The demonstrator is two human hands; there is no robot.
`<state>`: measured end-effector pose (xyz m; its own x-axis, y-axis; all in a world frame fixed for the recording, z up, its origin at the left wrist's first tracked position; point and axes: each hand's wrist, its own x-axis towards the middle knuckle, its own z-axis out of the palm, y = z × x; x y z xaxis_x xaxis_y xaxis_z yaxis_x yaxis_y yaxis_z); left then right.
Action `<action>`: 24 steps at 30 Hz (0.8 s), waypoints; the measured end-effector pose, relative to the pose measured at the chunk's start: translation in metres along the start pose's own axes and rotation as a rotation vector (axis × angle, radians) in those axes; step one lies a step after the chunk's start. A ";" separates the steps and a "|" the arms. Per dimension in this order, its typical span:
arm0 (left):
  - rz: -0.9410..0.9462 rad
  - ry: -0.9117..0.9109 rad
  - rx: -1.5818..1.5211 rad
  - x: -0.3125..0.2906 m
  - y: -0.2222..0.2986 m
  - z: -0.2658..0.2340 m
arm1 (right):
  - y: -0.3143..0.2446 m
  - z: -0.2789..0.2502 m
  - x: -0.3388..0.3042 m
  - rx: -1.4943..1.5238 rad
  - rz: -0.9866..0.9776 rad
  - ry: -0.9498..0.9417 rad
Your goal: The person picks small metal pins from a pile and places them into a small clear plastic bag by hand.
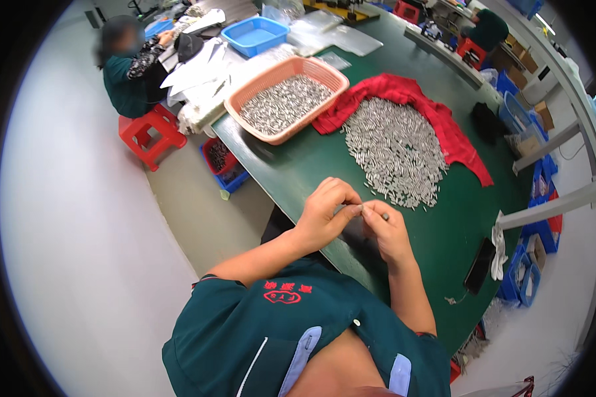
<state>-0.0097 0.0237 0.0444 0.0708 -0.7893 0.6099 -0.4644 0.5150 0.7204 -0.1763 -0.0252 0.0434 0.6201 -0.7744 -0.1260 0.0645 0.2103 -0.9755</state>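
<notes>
My left hand (326,213) and my right hand (387,233) meet over the table's near edge, fingertips pinched together. Whatever lies between the left fingertips is too small to make out. From the curled fingers of my right hand the grey end of a small metal pin (385,216) seems to stick out. Just beyond the hands, a wide heap of small silvery metal pins (397,149) is spread on the green table (437,231). A red cloth (453,135) lies along the heap's far and right sides. Farther left, a pink plastic basket (341,83) holds many similar pins.
A black phone (479,266) with a cord lies at the right, beside a white cloth (498,248) and a metal frame (549,210). Behind the basket are a blue tray (255,49) and clear plastic bags (351,41). A co-worker (122,83) sits far left on a red stool (151,135).
</notes>
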 end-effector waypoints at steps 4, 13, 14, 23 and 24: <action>-0.006 0.176 0.092 0.019 -0.021 -0.025 | 0.002 -0.004 0.001 0.150 0.026 0.044; -0.160 0.475 0.442 0.081 -0.092 -0.093 | -0.006 -0.010 0.001 0.198 -0.032 0.118; -0.190 0.433 0.379 0.076 -0.093 -0.080 | -0.005 -0.013 0.003 0.203 -0.029 0.162; -0.145 -0.227 0.235 0.034 -0.078 0.017 | -0.012 -0.035 0.008 0.439 -0.247 0.401; -0.116 -0.292 0.262 0.036 -0.076 0.023 | -0.012 -0.035 0.007 0.448 -0.252 0.407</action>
<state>0.0080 -0.0512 0.0040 -0.0997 -0.9184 0.3829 -0.6799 0.3439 0.6477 -0.2002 -0.0547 0.0481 0.2033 -0.9780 -0.0473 0.5429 0.1528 -0.8258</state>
